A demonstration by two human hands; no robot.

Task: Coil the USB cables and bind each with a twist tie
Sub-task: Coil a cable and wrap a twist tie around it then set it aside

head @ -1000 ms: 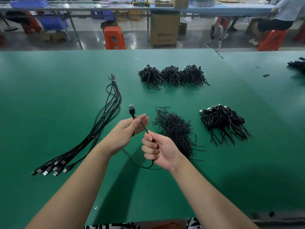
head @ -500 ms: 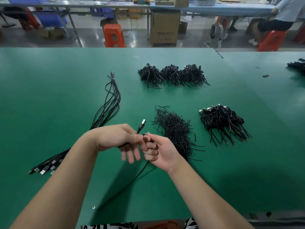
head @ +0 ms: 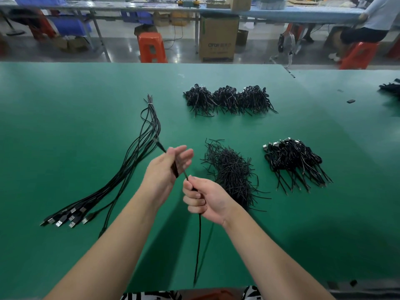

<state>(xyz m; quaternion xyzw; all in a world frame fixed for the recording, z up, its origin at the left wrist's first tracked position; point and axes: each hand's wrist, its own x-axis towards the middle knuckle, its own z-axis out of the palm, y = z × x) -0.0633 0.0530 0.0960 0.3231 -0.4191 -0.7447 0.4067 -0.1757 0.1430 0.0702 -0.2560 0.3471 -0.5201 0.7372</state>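
One black USB cable [head: 198, 245] runs between both hands above the green table [head: 65, 105]. My left hand [head: 162, 172] is raised with its fingers pointing up; the cable crosses its palm and one end sticks out at the upper left. My right hand [head: 203, 198] grips the cable in a fist just below and to the right, and the rest hangs down toward the table's near edge. A bundle of straight loose USB cables [head: 132, 165] lies to the left, plugs nearest me. A pile of black twist ties [head: 231, 169] lies right of my hands. Coiled, tied cables [head: 296, 161] lie further right.
Three heaps of black tied bundles [head: 227, 99] sit at the back of the table. More black cables [head: 389, 87] show at the far right edge. Beyond the table are an orange stool [head: 151, 47], a cardboard box [head: 218, 37] and a seated person [head: 372, 22].
My left hand has turned from palm down to fingers up, with the cable now across its palm. My right hand slid down along the cable, and the free length now hangs toward me.
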